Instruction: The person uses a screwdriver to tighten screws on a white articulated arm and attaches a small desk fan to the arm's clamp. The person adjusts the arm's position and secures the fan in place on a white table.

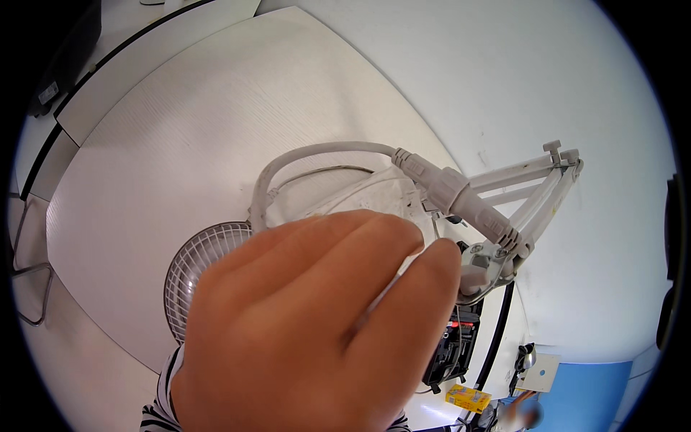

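Observation:
My left hand [309,309] fills the lower middle, back of the hand up, with thumb and forefinger pressed together. A crumpled, slightly see-through white sheet [389,198] spreads just beyond the fingers, and a white edge shows between their tips. Whether it is tissue or thin plastic I cannot tell. Behind the hand a grey bendy tube [324,149] arches over to a thick ribbed joint [461,198]. At the hand's left edge sits a round wire cage [205,266], like a lamp head, partly hidden. My right hand does not show.
A pale jointed arm [540,191] stands at the right by the white wall [547,79]. Beyond my thumb lie a black case of parts [453,345] and a yellow box [468,397]. The white table [180,137] runs far left to a low partition [158,54].

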{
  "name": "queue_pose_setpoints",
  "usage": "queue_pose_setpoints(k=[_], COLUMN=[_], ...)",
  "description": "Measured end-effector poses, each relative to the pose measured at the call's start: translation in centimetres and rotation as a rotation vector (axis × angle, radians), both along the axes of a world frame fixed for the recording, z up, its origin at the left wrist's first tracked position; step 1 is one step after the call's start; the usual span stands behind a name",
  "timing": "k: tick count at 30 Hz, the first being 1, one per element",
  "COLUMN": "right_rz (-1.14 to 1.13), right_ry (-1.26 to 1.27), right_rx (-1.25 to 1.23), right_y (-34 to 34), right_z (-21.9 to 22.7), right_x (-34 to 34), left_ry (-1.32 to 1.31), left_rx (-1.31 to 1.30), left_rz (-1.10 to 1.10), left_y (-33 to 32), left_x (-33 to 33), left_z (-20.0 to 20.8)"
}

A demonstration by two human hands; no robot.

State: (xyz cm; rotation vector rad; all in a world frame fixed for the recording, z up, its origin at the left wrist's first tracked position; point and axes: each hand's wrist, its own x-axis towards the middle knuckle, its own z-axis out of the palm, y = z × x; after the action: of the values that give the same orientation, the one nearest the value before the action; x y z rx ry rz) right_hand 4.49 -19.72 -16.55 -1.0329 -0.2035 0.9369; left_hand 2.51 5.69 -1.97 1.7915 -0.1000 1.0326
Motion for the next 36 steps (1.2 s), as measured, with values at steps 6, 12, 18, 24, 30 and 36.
queue_pose_setpoints(k=[6, 12, 18, 24, 30, 36], right_rz=[0.173, 0.206, 0.197, 0.204, 0.231, 0.234], right_ry=[-0.022, -0.022, -0.026, -0.033, -0.06, -0.027], right_rx=[0.07, 0.082, 0.052, 0.034, 0.006, 0.001], right_y=[-0.1, 0.4, 0.8, 0.8, 0.8, 1.5], right_z=[-0.3, 0.4, 1.1, 1.1, 1.1, 1.9], right_x=[0.6, 0.7, 0.7, 0.7, 0.8, 1.0], left_ry=[0.114, 0.04, -0.041, 0.027, 0.051, 0.064], left_rx=[0.135, 0.043, -0.029, -0.011, 0.016, 0.147], left_rz=[-0.006, 0.007, -0.034, 0.043, 0.028, -0.094], left_y=[0.5, -0.3, 0.0, -0.7, -0.5, 1.3], left_x=[-0.8, -0.4, 0.1, -0.4, -0.5, -0.2], left_z=[1.7, 0.8, -0.6, 0.2, 0.1, -0.1])
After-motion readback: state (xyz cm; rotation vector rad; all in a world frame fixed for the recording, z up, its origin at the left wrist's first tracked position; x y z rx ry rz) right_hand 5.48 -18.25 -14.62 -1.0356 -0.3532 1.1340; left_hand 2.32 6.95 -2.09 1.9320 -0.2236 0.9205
